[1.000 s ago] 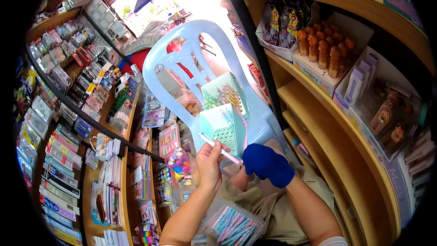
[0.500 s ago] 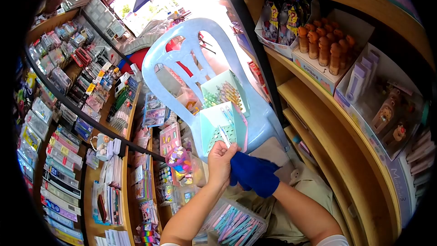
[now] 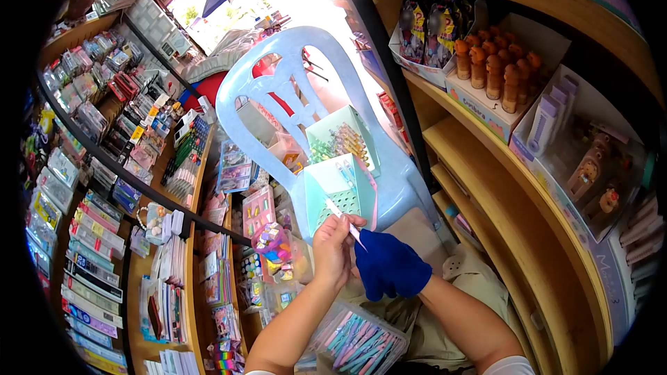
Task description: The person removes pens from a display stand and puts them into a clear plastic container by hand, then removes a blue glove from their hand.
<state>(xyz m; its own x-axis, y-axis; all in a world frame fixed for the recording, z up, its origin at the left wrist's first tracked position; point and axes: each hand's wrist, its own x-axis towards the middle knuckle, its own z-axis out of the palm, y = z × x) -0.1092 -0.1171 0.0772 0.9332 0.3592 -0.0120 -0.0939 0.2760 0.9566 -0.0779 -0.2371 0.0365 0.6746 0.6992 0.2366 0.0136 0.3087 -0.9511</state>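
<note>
In front of me, my left hand is bare and closed, pinching a slim white and pink pen between thumb and fingers. The pen slants, its upper end over the mint-green pen box. My right hand wears a dark blue glove and is beside the pen's lower end. Its fingers blend into the dark fabric, so their grip cannot be made out. The box has a dotted front and stands on the blue plastic chair. Below my wrists, a clear tray contains several pastel pens.
A second pale box of colourful pens stands behind on the chair. Wooden shelving with display boxes closes in on the right. Stationery racks line the left. A pink basket of small items stands left of my hands.
My gloved right hand has shifted slightly down, away from my left fingers, uncovering the pen's lower part. The pen has moved slightly down and left.
</note>
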